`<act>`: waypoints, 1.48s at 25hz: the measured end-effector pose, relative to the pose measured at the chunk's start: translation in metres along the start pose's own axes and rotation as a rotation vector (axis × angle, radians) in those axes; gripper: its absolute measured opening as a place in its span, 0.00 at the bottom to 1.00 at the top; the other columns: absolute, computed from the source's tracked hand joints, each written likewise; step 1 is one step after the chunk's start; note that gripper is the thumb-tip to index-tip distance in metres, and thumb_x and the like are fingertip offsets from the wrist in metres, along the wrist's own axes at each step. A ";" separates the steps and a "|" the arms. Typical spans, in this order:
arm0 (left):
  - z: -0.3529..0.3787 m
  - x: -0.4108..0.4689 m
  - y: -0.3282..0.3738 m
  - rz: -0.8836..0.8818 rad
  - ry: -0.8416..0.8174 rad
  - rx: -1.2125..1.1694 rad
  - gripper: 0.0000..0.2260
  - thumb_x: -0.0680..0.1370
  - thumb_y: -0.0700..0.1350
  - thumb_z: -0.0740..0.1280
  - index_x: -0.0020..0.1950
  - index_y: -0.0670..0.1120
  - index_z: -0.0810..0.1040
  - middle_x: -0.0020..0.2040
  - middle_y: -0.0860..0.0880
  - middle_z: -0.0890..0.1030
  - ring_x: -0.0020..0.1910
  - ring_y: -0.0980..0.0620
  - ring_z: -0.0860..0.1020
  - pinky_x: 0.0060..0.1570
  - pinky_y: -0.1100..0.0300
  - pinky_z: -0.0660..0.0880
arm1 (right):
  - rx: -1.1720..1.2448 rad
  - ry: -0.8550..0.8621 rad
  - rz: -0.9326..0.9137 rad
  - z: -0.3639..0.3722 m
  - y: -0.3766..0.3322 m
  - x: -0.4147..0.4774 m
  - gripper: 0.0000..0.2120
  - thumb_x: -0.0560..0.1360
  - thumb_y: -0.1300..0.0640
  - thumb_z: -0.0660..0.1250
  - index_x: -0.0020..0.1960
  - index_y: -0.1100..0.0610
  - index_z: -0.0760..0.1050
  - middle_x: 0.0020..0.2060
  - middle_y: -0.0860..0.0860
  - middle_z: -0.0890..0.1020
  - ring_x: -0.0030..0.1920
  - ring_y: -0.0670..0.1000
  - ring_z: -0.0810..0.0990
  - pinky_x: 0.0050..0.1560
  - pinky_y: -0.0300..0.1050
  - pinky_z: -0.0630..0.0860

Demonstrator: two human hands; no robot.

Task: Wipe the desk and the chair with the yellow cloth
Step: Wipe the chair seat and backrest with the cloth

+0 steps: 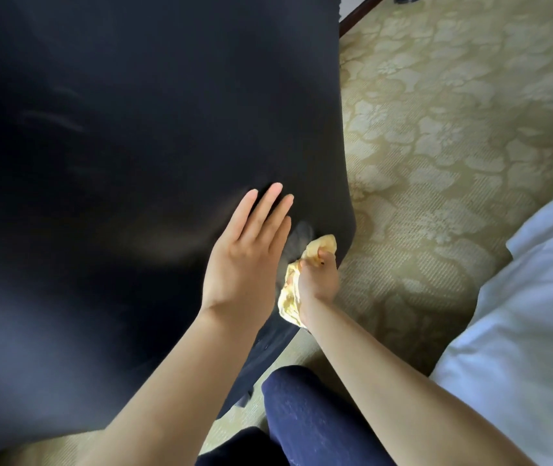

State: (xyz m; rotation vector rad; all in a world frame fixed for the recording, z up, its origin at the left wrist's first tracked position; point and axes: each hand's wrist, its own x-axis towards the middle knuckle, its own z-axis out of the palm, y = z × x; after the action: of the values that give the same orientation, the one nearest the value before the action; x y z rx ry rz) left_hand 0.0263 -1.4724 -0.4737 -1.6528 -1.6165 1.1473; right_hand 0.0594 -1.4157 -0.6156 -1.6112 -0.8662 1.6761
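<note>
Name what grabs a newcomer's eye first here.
The black chair fills the left and centre of the view, with the left hand laid flat, fingers straight, on it near its right edge. Just right of that, the right hand grips the bunched yellow cloth against the chair's edge. A floral beige carpet lies beyond, with white bedding at the right.

left hand (244, 260) flat; right hand (318, 277) grips yellow cloth (289, 294).

The chair (117, 146) looks plain black, perhaps very dark navy, the cloth (289, 294) is yellow, the carpet (436, 146) is olive-gold with a cream floral pattern, the bedding (537, 314) white and the trousers (308, 415) navy.
</note>
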 end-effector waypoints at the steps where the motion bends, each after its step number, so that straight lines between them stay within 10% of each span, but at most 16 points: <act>1: 0.001 -0.010 0.002 -0.011 0.004 -0.031 0.29 0.79 0.48 0.42 0.74 0.38 0.32 0.73 0.38 0.28 0.67 0.36 0.24 0.60 0.39 0.23 | 0.054 -0.002 -0.037 0.001 -0.010 -0.008 0.12 0.78 0.60 0.58 0.60 0.53 0.72 0.46 0.46 0.74 0.51 0.52 0.74 0.52 0.43 0.68; 4: 0.008 -0.043 0.007 -0.027 0.014 -0.081 0.31 0.76 0.46 0.42 0.74 0.38 0.30 0.72 0.38 0.25 0.68 0.37 0.23 0.59 0.37 0.20 | 0.213 -0.051 -0.165 0.000 -0.045 -0.034 0.10 0.76 0.59 0.62 0.55 0.48 0.73 0.43 0.38 0.75 0.48 0.44 0.75 0.52 0.37 0.67; 13: 0.034 -0.067 0.013 -0.090 0.090 -0.092 0.33 0.81 0.53 0.46 0.75 0.39 0.31 0.72 0.38 0.26 0.69 0.39 0.25 0.62 0.40 0.19 | 0.141 0.094 -0.899 -0.001 -0.078 -0.034 0.08 0.73 0.63 0.66 0.52 0.63 0.76 0.44 0.55 0.77 0.43 0.35 0.72 0.45 0.23 0.66; 20: 0.042 -0.065 0.013 -0.098 0.084 -0.023 0.33 0.79 0.47 0.48 0.74 0.36 0.30 0.72 0.36 0.26 0.69 0.36 0.25 0.63 0.38 0.21 | -0.199 0.173 -0.530 -0.001 -0.009 0.025 0.11 0.77 0.63 0.62 0.59 0.62 0.74 0.53 0.58 0.79 0.53 0.57 0.76 0.44 0.28 0.63; 27: 0.044 -0.067 0.015 -0.081 0.033 0.059 0.31 0.77 0.41 0.44 0.73 0.36 0.29 0.72 0.36 0.26 0.69 0.36 0.25 0.62 0.38 0.22 | -0.376 -0.195 -0.024 -0.012 0.022 0.031 0.22 0.80 0.62 0.56 0.73 0.59 0.59 0.67 0.58 0.70 0.64 0.58 0.71 0.53 0.40 0.67; 37: 0.038 -0.066 0.012 -0.071 0.002 0.060 0.29 0.75 0.41 0.39 0.73 0.37 0.28 0.71 0.37 0.25 0.67 0.36 0.25 0.62 0.40 0.25 | 0.022 -0.194 -0.342 -0.002 0.000 -0.072 0.13 0.75 0.64 0.61 0.53 0.47 0.69 0.49 0.47 0.74 0.47 0.44 0.75 0.41 0.24 0.69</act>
State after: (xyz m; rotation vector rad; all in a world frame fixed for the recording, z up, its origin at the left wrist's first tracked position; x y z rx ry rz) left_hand 0.0051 -1.5448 -0.4897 -1.5459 -1.6112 1.1466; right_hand 0.0635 -1.4745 -0.5744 -1.2165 -1.1445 1.6037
